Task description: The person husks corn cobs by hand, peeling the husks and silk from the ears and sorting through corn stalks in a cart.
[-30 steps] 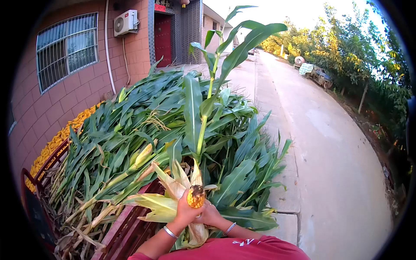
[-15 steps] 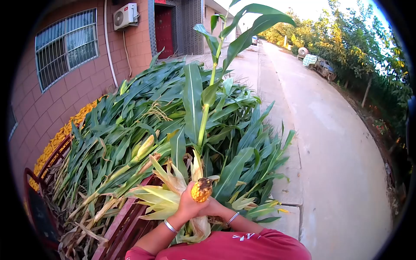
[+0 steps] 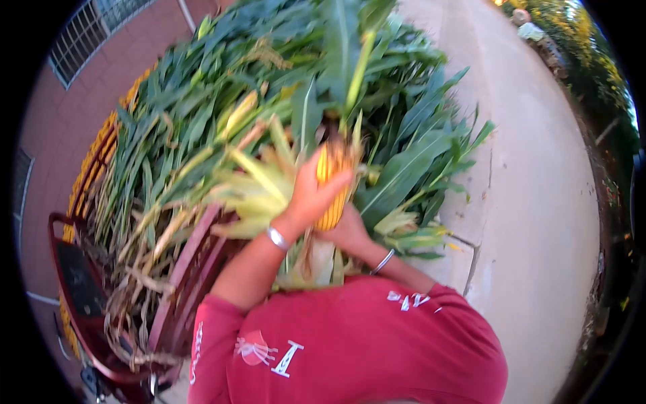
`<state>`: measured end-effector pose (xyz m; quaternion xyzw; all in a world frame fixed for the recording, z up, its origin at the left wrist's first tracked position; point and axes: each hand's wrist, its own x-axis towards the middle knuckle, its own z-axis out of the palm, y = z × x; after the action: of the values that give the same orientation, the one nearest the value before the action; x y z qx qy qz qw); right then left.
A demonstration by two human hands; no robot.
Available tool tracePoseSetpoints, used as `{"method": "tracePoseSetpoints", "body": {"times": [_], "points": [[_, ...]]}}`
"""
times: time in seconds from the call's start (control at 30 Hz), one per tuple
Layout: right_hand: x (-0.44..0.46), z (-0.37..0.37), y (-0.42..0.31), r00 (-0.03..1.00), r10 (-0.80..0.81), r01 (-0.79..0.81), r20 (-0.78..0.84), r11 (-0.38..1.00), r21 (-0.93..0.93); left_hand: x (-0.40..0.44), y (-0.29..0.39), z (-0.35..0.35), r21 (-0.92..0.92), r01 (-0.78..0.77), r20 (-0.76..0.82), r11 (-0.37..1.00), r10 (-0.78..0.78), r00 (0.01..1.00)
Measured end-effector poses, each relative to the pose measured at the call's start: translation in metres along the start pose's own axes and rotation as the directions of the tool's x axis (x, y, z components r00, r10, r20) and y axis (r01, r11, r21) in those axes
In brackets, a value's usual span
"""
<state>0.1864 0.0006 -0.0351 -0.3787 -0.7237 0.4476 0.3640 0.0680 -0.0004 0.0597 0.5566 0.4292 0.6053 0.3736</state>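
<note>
A yellow corn cob (image 3: 330,163) with a dark tip stands out in front of my chest. My left hand (image 3: 315,196) is wrapped around it, thumb across the kernels. Just below and behind, my right hand (image 3: 347,227) is closed at the cob's lower end; its fingers are partly hidden, and I cannot tell whether they grip cob, husk or stalk. Pale peeled husks (image 3: 259,185) spread to the left of the cob, and more hang beneath the hands. A tall green cornstalk (image 3: 360,74) rises behind the cob.
A large heap of cut cornstalks (image 3: 195,114) lies ahead on a cart with dark red rails (image 3: 185,269). Yellow cobs (image 3: 101,148) line the brick wall (image 3: 42,114) at left. A concrete road (image 3: 525,202) runs along the right.
My view has tilted down. The cob has turned from end-on to show its long side, and my left hand has shifted up along it. My right hand stays low.
</note>
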Motion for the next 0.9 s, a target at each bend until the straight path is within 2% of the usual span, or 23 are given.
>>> {"method": "tracePoseSetpoints", "body": {"times": [0.03,0.13,0.2,0.23,0.27,0.3,0.33,0.37,0.4,0.43,0.47,0.53,0.57,0.63,0.67,0.73,0.77,0.83,0.87,0.9], "points": [[-0.002,-0.002,-0.009,0.999,0.047,-0.047,-0.008,0.998,-0.045,0.008,-0.013,-0.003,-0.097,0.1,-0.019,0.99,-0.102,0.995],[-0.003,0.005,-0.001,0.996,0.075,-0.078,-0.046,0.994,-0.077,0.035,-0.03,-0.01,-0.087,0.211,0.0,0.974,-0.212,0.977],[-0.01,0.004,-0.011,0.989,0.139,-0.144,-0.052,0.982,-0.12,0.049,-0.034,-0.016,-0.181,0.391,0.06,0.902,-0.387,0.92],[-0.015,0.004,-0.013,0.997,0.063,-0.071,-0.054,0.984,-0.165,0.057,-0.038,-0.023,-0.281,0.556,-0.013,0.782,-0.583,0.813],[-0.019,0.003,-0.014,0.999,-0.008,-0.003,-0.049,0.977,-0.215,0.062,-0.045,-0.031,-0.396,0.68,-0.056,0.618,-0.755,0.653],[-0.02,-0.003,-0.021,0.999,0.032,-0.037,-0.023,0.971,-0.236,0.055,-0.086,-0.049,-0.528,0.706,0.041,0.473,-0.815,0.577],[-0.022,-0.006,-0.008,0.991,0.129,-0.13,-0.02,0.951,-0.279,0.043,-0.088,-0.049,-0.566,0.589,-0.061,0.577,-0.742,0.668],[-0.013,-0.007,0.001,0.998,0.041,-0.05,-0.046,0.978,-0.202,0.043,-0.087,-0.054,-0.613,0.5,-0.118,0.613,-0.696,0.708],[-0.013,-0.011,0.008,0.998,-0.007,-0.001,-0.063,0.991,-0.134,0.04,-0.089,-0.054,-0.669,0.423,-0.165,0.611,-0.677,0.717],[-0.011,-0.013,0.014,0.997,0.051,-0.065,-0.063,0.965,-0.256,0.038,-0.076,-0.053,-0.716,0.355,-0.192,0.601,-0.659,0.728],[-0.005,-0.017,0.011,0.993,0.111,-0.114,-0.028,0.966,-0.231,0.04,-0.064,-0.051,-0.751,0.3,-0.246,0.588,-0.671,0.7],[0.001,-0.024,0.015,0.99,0.143,-0.142,-0.016,0.956,-0.258,0.041,-0.051,-0.047,-0.703,0.19,-0.348,0.685,-0.565,0.748],[0.004,-0.026,0.022,0.989,0.147,-0.144,-0.009,0.956,-0.257,0.041,-0.048,-0.046,-0.704,0.19,-0.352,0.684,-0.569,0.743],[0.006,-0.033,0.042,0.99,0.119,-0.135,-0.074,0.95,-0.282,0.038,-0.042,-0.044,-0.604,0.08,-0.297,0.793,-0.317,0.901],[0.009,-0.038,0.047,0.99,0.122,-0.138,-0.072,0.949,-0.283,0.038,-0.036,-0.04,-0.605,0.082,-0.298,0.792,-0.32,0.899],[0.016,-0.054,0.059,0.968,0.242,-0.25,-0.062,0.928,-0.275,0.039,-0.029,-0.028,-0.348,-0.009,-0.199,0.937,-0.065,0.978],[0.02,-0.064,0.072,0.962,0.264,-0.271,-0.065,0.923,-0.273,0.041,-0.033,-0.021,-0.351,0.033,-0.092,0.936,-0.069,0.993],[0.025,-0.085,0.11,0.934,0.345,-0.355,-0.088,0.88,-0.314,0.038,-0.059,-0.008,-0.165,0.159,0.059,0.973,-0.151,0.987],[0.025,-0.097,0.15,0.953,0.27,-0.303,-0.137,0.824,-0.479,0.036,-0.072,-0.003,-0.044,0.176,0.234,0.983,-0.161,0.959],[0.021,-0.11,0.162,0.973,0.14,-0.227,-0.182,0.708,-0.669,0.027,-0.087,0.007,-0.068,0.204,0.266,0.977,-0.179,0.947]]}}
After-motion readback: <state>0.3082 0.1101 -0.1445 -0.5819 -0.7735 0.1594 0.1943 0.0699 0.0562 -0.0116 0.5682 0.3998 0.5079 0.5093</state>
